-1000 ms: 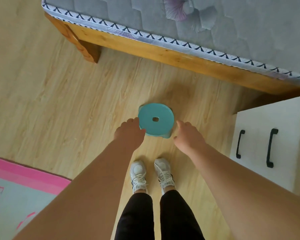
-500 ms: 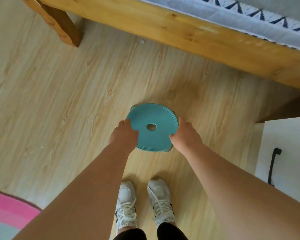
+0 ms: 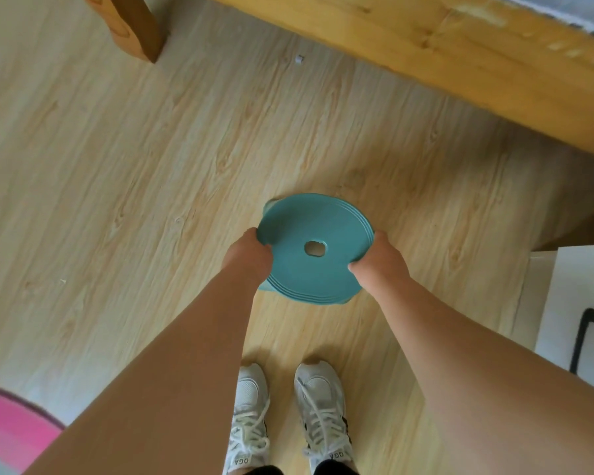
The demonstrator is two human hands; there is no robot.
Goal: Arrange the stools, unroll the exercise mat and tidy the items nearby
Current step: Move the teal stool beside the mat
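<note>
Teal round plastic stool (image 3: 323, 221), the one with a hole in the middle of its seat: which way does it lie from the hands? asks the first.

Straight between them, answers the second. It sits low over the pale wood-grain floor (image 3: 151, 166), just ahead of the white lace-up trainers (image 3: 319, 402). The left hand (image 3: 249, 257) and right hand (image 3: 381, 265) have it by opposite sides of the rim. Neither is nearer.

And the grip?

Each hand is curled round the seat's edge, thumb over the top, the other fingers tucked under where I cannot see them. Whether the legs stand on the floor or hang clear of it, I cannot tell.

Any long axis to mind?

None. The seat is a disc, so it can go any way round. I judge that what matters is the line from hand to hand: it runs left to right, square to the body, so a lift should come up level.

What lies around it?

Beyond it is the honey-coloured wooden bed frame (image 3: 426, 56), well apart. To the right is a white cabinet with a black handle (image 3: 583, 286), nearer. Behind and to the left is the corner of a pink mat (image 3: 11, 423). To travel that way, the stool would have to swing left past the left arm's side.
</note>
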